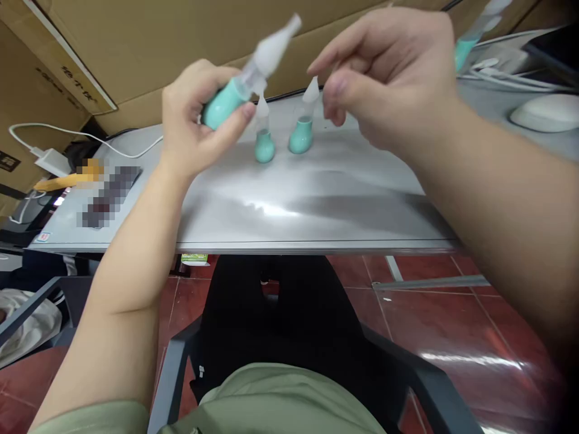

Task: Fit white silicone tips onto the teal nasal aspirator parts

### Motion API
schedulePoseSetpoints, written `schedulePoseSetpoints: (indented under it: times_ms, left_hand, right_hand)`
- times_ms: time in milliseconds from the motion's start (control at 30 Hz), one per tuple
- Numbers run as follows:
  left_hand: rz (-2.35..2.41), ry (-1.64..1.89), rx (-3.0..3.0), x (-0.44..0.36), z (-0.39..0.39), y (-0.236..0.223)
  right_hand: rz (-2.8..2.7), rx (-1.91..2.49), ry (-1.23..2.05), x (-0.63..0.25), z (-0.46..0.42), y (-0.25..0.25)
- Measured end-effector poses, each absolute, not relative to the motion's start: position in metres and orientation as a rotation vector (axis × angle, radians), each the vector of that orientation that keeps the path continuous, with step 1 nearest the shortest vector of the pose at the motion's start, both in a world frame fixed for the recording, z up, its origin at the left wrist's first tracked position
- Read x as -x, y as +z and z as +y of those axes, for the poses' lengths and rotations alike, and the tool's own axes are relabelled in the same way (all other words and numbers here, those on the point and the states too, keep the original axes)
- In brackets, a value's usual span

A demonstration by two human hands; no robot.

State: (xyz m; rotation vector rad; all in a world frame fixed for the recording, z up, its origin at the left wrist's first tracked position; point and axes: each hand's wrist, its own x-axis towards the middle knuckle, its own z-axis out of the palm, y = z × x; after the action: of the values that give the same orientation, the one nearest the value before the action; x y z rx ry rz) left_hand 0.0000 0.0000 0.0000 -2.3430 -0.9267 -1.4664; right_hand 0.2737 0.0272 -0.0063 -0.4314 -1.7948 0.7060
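Left grip [194, 117] clasps a bulb [225, 103]; right grip [384, 66], blurred, seems released; two bulbs [301, 136] [265, 147] stand toward the bench's [316, 220] back edge.

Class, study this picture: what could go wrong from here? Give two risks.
1. The right hand appears close to the right standing bulb, so a brush of the fingers might tip it over.
2. The left hand grips the tilted bulb around its soft-looking body; too firm a squeeze could deform it.
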Motion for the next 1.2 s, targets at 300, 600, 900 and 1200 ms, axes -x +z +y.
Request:
schedulePoseSetpoints:
  times_ms: [300,600,900,1200]
  left_hand:
    - [-0.96,-1.188,2.57,-0.016,-0.004,-0.015]
    - [-0.83,-1.173,2.577,-0.012,0.006,-0.023]
    - [-0.985,-1.068,2.7,-0.008,-0.002,-0.014]
    - [-1.022,-1.2,2.888,-0.013,-0.016,-0.005]
  right_hand:
    - [-1.954,0.269,0.737,-0.265,0.014,-0.016]
    - [-1.913,0.439,0.699,-0.264,0.009,-0.012]
    - [-1.941,0.411,0.821,-0.266,0.008,-0.011]
    - [-1.961,0.377,0.997,-0.269,0.011,-0.001]
